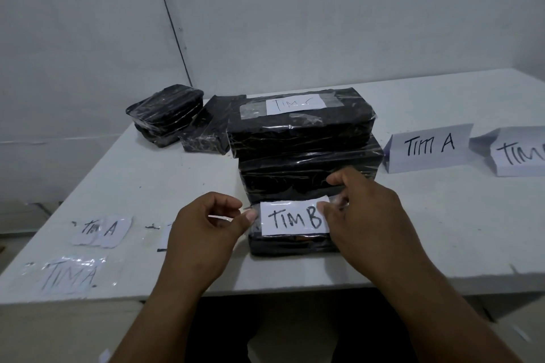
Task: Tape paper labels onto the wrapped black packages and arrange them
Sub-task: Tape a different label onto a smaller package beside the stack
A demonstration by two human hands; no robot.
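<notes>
Package (290, 242), black and glossy-wrapped, lies at the near table (427, 230) edge with a white "TIM B" label (295, 218) on top; left hand (206, 233) pinches at its left end, right hand (362, 215) grips its right end. Behind, two stacked packages (303, 150), top one labelled

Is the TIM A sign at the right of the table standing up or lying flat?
Standing up. The TIM A sign shows its written face toward the camera, with a folded flap at its left end, on the table.

White table (442, 230), wrapped black packages (295, 242), loose paper labels (101, 230), folded signs (429, 147)
</notes>
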